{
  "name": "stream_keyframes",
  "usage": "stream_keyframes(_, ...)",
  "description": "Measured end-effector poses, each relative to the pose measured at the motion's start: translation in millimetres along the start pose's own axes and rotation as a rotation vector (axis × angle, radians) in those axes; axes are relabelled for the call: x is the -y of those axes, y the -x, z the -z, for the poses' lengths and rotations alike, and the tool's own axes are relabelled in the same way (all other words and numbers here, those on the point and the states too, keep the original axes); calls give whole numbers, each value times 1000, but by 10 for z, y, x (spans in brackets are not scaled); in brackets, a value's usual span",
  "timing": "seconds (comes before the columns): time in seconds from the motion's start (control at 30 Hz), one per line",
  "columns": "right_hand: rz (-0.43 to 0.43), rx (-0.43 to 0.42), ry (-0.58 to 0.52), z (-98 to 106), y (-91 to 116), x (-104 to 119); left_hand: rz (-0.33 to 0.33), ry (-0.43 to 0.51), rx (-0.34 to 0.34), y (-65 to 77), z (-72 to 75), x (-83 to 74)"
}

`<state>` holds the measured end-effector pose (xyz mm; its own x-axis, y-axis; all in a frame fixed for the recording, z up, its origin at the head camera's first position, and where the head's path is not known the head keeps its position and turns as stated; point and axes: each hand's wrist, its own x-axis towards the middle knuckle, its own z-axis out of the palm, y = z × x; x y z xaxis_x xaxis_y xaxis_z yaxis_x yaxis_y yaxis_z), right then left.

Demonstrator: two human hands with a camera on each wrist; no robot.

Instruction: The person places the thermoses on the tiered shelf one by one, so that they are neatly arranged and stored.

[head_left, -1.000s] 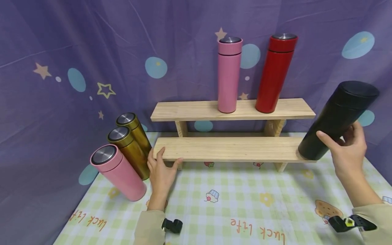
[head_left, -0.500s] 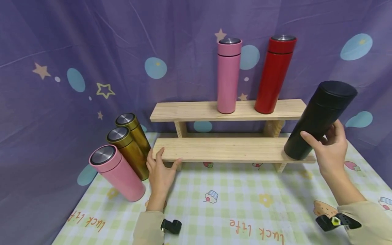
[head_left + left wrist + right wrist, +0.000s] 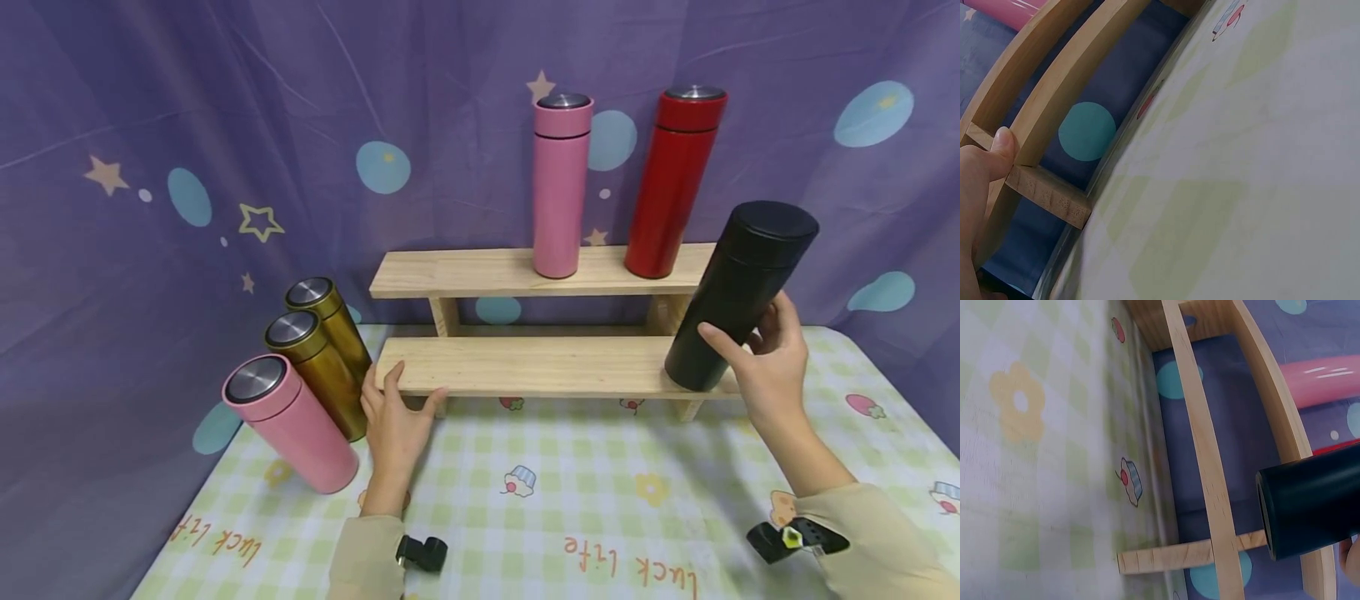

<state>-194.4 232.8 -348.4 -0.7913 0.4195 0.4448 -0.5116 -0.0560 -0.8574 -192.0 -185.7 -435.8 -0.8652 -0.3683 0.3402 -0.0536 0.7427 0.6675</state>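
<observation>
My right hand (image 3: pixel 776 367) grips a black thermos bottle (image 3: pixel 738 287) by its lower half, tilted with its top to the right. In the right wrist view the base of the black bottle (image 3: pixel 1313 503) hangs a little above the lower board of a two-step wooden rack (image 3: pixel 517 365). The left hand (image 3: pixel 393 429) holds the left end of that lower board, its thumb (image 3: pixel 1002 145) on the front edge. On the upper board stand a pink thermos bottle (image 3: pixel 561 192) and a red thermos bottle (image 3: pixel 673 187).
Left of the rack, a pink bottle (image 3: pixel 296 429) and two gold bottles (image 3: pixel 322 375) stand close together on the checked tablecloth (image 3: pixel 585 492). A purple curtain (image 3: pixel 450 100) with stars and blue dots hangs behind the rack.
My right hand has carried the black bottle leftward, from beyond the rack's right end to above its lower board. The left hand stays on the board's left end.
</observation>
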Motion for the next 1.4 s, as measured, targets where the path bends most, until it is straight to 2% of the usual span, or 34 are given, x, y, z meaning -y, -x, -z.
stream_keyframes(0.43,-18,75,28,-246,67,-33,-13,5,6,-9,0,-15)
stream_keyframes(0.73,-36,131,96,-444,112,-16,-11,14,-14,0,8,-12)
stream_keyframes(1.1,-34,183,55,-654,136,-24,3,15,-3,-2,7,-1)
stream_keyframes(1.4,-48,210,97,-793,168,-56,-4,5,-5,-7,-6,-6)
